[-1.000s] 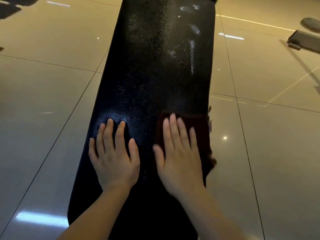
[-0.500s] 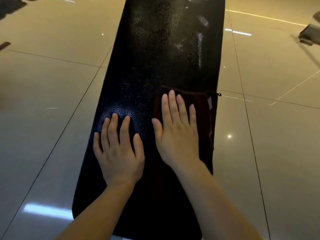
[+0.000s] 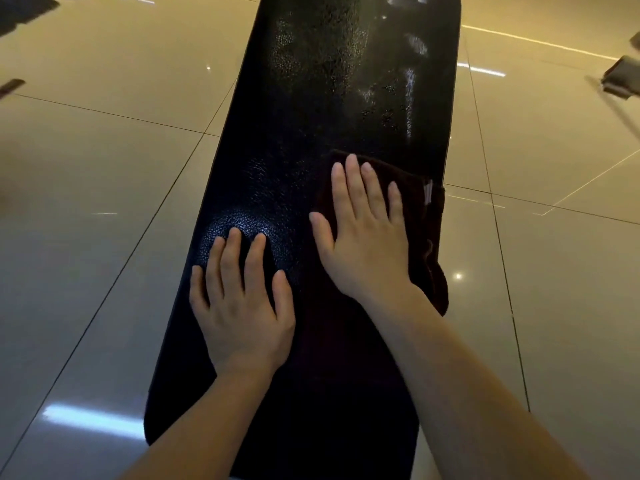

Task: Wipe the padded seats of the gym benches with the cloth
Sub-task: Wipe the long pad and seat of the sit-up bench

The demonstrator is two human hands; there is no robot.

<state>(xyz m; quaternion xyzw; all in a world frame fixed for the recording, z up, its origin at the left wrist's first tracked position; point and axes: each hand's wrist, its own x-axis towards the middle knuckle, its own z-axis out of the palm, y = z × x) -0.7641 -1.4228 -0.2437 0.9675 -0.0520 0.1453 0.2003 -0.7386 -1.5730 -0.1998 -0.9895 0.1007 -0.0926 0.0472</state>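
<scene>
Head view: flat right hand (image 3: 367, 244) presses plush cloth (image 3: 420, 216).

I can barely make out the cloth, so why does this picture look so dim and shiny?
Head view: warm, low light; the dark cloth blends into the black bench pad; ceiling lights glare off the glossy floor tiles; the upper right edge is blurred.
</scene>
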